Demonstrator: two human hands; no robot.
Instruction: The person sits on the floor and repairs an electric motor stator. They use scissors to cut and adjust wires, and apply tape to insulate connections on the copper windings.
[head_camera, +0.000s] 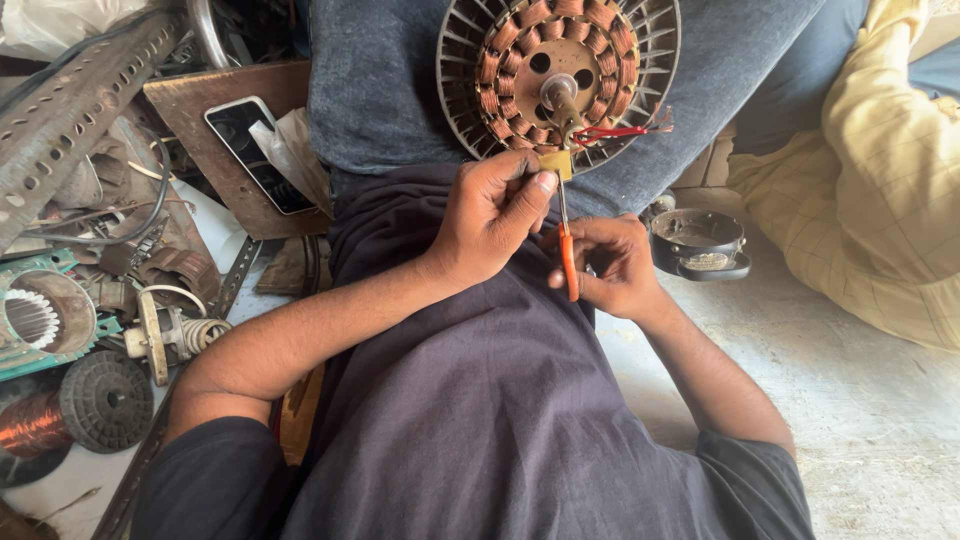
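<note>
A round motor stator (558, 75) with copper windings and a central shaft rests on my lap, red wires trailing from its lower right. My left hand (492, 212) pinches a small brass-coloured block (556, 164) just below the stator. My right hand (612, 266) grips a screwdriver with an orange handle (568, 262); its thin metal shaft points up into the block.
A phone (258, 152) lies on a brown board at upper left beside a white wrapper. Metal scrap, a copper wire spool (35, 425), a black toothed wheel (107, 400) and a green part crowd the left. A round black cap (699, 240) sits right. Another person's yellow sleeve (870, 190) is at far right.
</note>
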